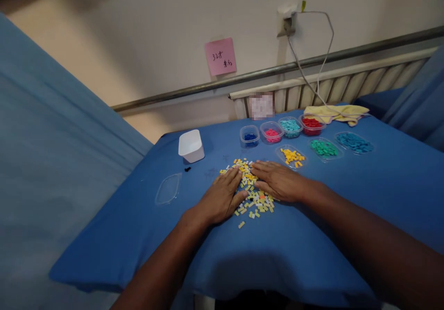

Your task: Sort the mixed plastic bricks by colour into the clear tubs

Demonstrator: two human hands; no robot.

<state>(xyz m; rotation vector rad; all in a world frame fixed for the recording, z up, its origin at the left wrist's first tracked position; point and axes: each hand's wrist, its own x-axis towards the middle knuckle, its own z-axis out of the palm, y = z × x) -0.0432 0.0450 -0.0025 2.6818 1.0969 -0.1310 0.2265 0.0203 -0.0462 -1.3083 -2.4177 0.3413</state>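
Observation:
A loose heap of small yellow, pale and white plastic pieces is spread on the blue cloth. One orange piece and a dark one lie among them. My left hand rests flat on the heap's left side, fingers stretched out and thumb pointing inward. From the right, my right hand lies flat against the heap's other side, its fingertips over some pieces. Both hands are open, and whatever lies under the palms is hidden. Just beyond my right hand sits a clear lid with orange-yellow pieces.
Behind the heap stand clear tubs of dark blue, pink, turquoise and red pieces. Lids hold green and teal pieces. A white container, a bare lid and a yellow cloth lie around.

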